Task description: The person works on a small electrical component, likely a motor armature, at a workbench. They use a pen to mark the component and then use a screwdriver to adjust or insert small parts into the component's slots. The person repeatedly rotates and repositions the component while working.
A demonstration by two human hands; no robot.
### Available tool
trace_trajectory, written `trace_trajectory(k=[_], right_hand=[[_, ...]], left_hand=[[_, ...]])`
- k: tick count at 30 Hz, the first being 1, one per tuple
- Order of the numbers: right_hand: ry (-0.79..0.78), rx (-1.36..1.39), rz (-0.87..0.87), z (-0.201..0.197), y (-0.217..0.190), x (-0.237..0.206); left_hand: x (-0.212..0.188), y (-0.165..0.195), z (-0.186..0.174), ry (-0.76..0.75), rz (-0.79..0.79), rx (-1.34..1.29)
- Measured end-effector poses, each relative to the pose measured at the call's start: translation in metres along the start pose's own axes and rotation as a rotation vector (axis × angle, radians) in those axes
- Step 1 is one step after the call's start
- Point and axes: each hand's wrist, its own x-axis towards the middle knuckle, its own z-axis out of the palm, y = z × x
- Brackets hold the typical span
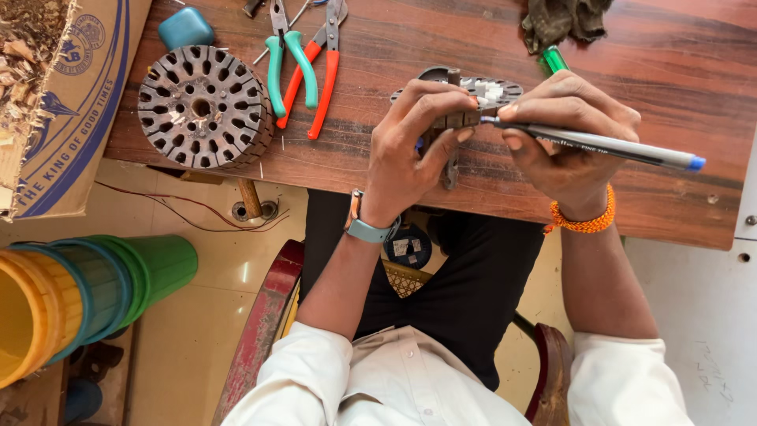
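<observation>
Far left: a cardboard box point(67, 95) holding wood shavings sits at the tabletop's point(670, 71) corner. Below it, on the floor side, nested plastic tubs point(87, 296) in yellow, teal and green lie on their side.

On the tabletop, left portion: a round slotted metal core point(203, 106), dark and rusty, lies flat near the edge. A small teal object point(184, 28) sits just above it. Beside the core lie teal-handled pliers point(285, 63) and red-handled pliers point(322, 75), handles pointing toward the person and lying close together.

Centre: the left hand point(414, 146), a watch on its wrist, is closed around a second, smaller slotted metal core point(485, 93), thumb and fingers pinching its near rim. This core is held at the tabletop's middle, tilted, with white inserts visible in its slots. Grip firm; the core's lower part is hidden by the fingers.

Right of centre: the right hand point(572, 138), an orange beaded band at its wrist, has its grip closed on a grey pen with blue cap point(607, 146), held nearly level, its tip touching the small core's rim.

Above the right hand: a dark cloth point(564, 20) and a green object point(554, 59), partly hidden.
</observation>
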Motion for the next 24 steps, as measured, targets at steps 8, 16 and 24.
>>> trace_trajectory(k=[8, 16, 24], right_hand=[[0.152, 0.0, -0.053, 0.019, 0.016, -0.009], [0.155, -0.049, -0.062, 0.015, 0.012, -0.007], [0.135, -0.114, -0.038, 0.017, 0.012, -0.015]], left_hand=[[-0.003, 0.006, 0.011, 0.096, -0.058, -0.042], [-0.004, 0.001, 0.011, 0.074, -0.094, -0.033], [-0.004, 0.0, 0.011, 0.067, -0.08, -0.076]])
